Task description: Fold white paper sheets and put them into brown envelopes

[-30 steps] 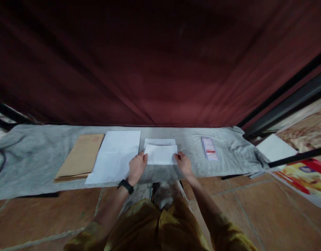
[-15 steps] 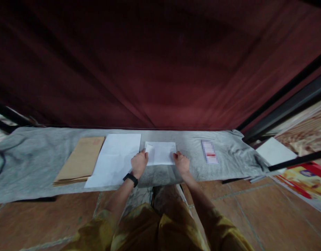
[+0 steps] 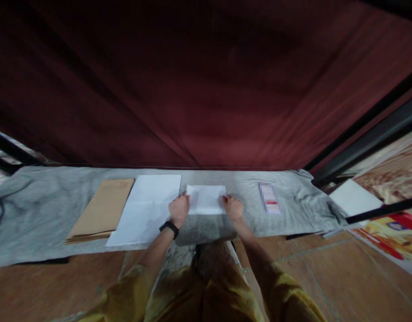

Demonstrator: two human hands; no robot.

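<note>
A folded sheet of white paper lies on the grey cloth in front of me. My left hand, with a dark band on its wrist, grips the paper's left edge, fingers curled and thumb on top. At the opposite edge my right hand pinches the paper the same way. Left of my left hand are larger white sheets with a faint crease across them. Beyond those sits a stack of brown envelopes.
The grey cloth covers a narrow bench. A blurred-out slip with a red band lies on it at right. Behind hangs a dark red curtain. Black metal bars flank it. A colourful box is at far right.
The raised upper-left part of the paper now lies flatter between my hands. Both hands keep their hold at its edges. The whole view has shifted slightly.
</note>
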